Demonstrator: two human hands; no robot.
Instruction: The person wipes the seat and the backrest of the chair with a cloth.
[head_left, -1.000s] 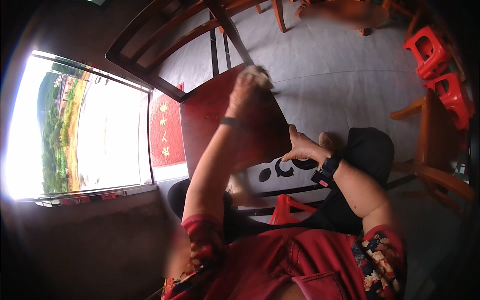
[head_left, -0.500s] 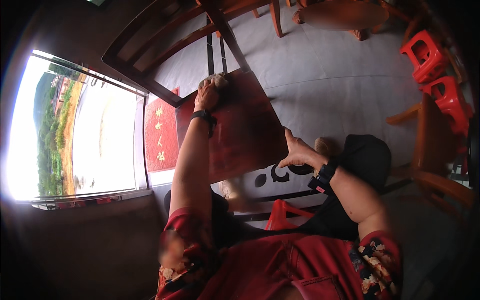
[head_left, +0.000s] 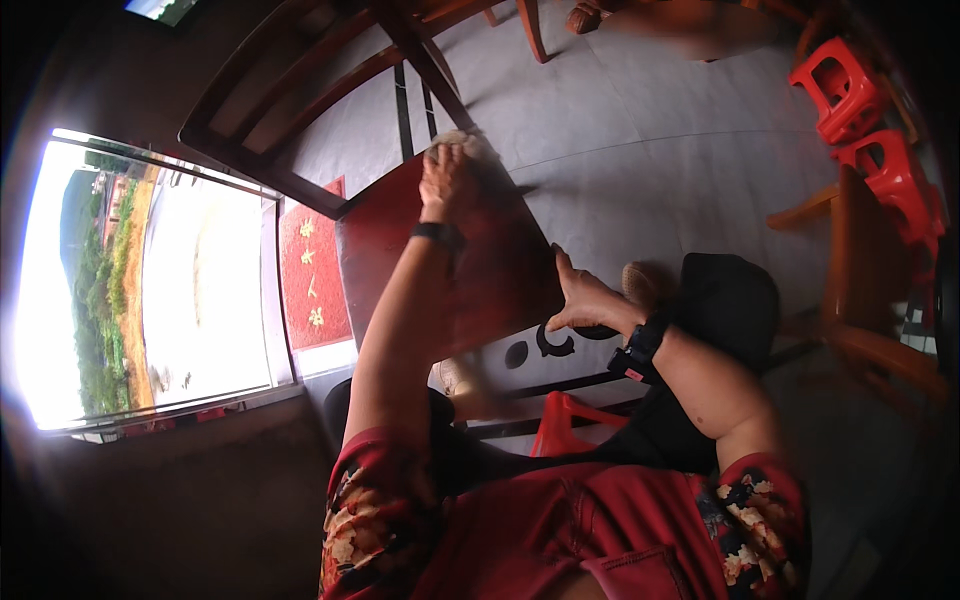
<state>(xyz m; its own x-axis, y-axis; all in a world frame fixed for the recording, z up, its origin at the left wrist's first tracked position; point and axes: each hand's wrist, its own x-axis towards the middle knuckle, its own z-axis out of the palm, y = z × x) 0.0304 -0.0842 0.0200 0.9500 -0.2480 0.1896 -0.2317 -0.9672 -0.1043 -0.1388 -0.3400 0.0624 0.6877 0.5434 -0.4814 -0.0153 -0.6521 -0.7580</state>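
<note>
A dark wooden chair (head_left: 490,250) with a glossy reddish-brown seat stands before me, its slatted backrest reaching to the far left. My left hand (head_left: 443,182) presses a crumpled greyish cloth (head_left: 478,147) onto the seat near its far edge, beside a backrest post. The cloth is partly hidden under the fingers and slightly blurred. At the seat's near right corner, my right hand (head_left: 592,297) grips the edge between thumb and fingers; some fingertips are hidden below the seat.
A red plastic stool (head_left: 570,425) is partly visible between my legs. Two red stools (head_left: 838,90) and a wooden chair (head_left: 865,250) stand to the right. A bright doorway (head_left: 205,290) with a red mat (head_left: 315,275) is on the left.
My left hand has slid the cloth to the right along the seat's far edge, toward the backrest post. The right hand keeps its hold on the corner. The whole view has shifted slightly.
</note>
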